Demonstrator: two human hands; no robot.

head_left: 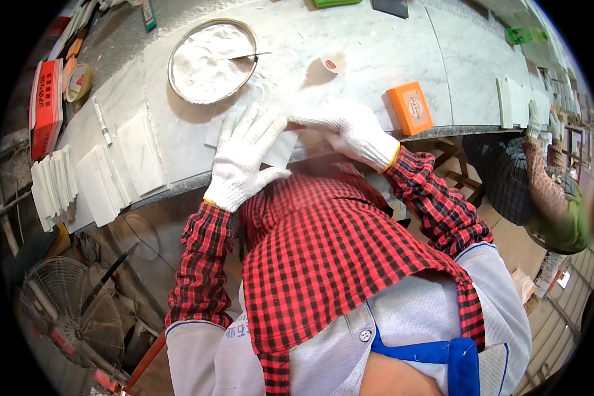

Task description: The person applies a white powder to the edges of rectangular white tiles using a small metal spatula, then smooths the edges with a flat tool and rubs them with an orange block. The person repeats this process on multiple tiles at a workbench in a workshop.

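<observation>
My left hand [239,157], in a white knit glove, lies flat with its fingers spread on a thin white slab [282,150] at the table's near edge. To its right, my right hand [360,135], also gloved, is closed with its fingertips drawn together over the slab's far edge. Whatever those fingertips hold is too small to make out. Beyond my left hand stands a round metal bowl [172,78] of white powder [211,63], with a thin metal utensil [251,55] resting across its rim. A small white cup [333,63] and an orange box [410,108] sit farther right.
Stacked white slabs [102,185] and a white tube [103,121] lie at the left, near a red box [46,105] and a tape roll [79,82]. A caged fan [79,317] stands below. At far right another person's gloved hand [534,119] is by upright slabs [513,102].
</observation>
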